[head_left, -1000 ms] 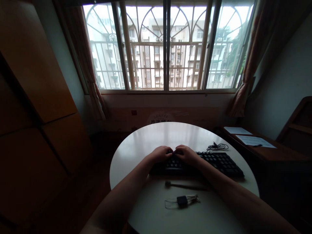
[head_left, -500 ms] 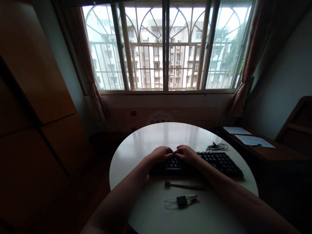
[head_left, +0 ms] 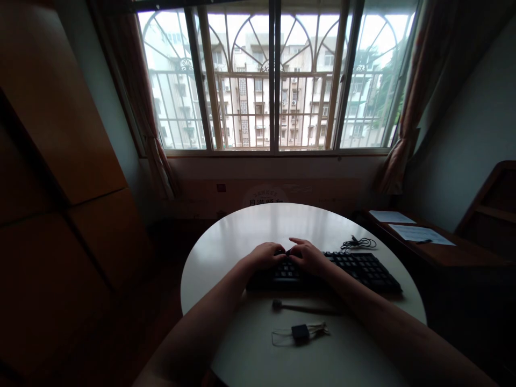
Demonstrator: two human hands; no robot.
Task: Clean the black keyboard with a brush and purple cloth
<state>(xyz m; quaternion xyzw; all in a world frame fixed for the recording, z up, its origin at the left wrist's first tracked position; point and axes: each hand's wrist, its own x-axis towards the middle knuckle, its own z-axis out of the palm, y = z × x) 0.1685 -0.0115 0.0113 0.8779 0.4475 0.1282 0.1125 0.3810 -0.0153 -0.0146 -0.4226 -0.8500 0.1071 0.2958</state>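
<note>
A black keyboard [head_left: 371, 271] lies across the round table, its left part partly covered by my hands. My left hand [head_left: 266, 255] rests over its upper left keys, fingers curled and closed. Facing it, my right hand [head_left: 308, 255] has its thumb and lower fingers closed, while the index finger sticks out above. Between the fingertips of both hands is a small dark spot, too small to name. Nearer to me lie a brush [head_left: 276, 305] with a long handle and a wire keycap puller [head_left: 300, 334] with a black body.
A coiled black cable [head_left: 358, 243] sits behind the keyboard on the white table [head_left: 226, 231]. To the right, a brown side table [head_left: 439, 257] carries paper sheets [head_left: 421, 234] and a pen. Barred windows stand ahead, and a wooden cabinet [head_left: 97, 242] at left.
The index finger of my right hand has lifted and straightened away from the keys. My left hand and the things on the table stay where they were.
</note>
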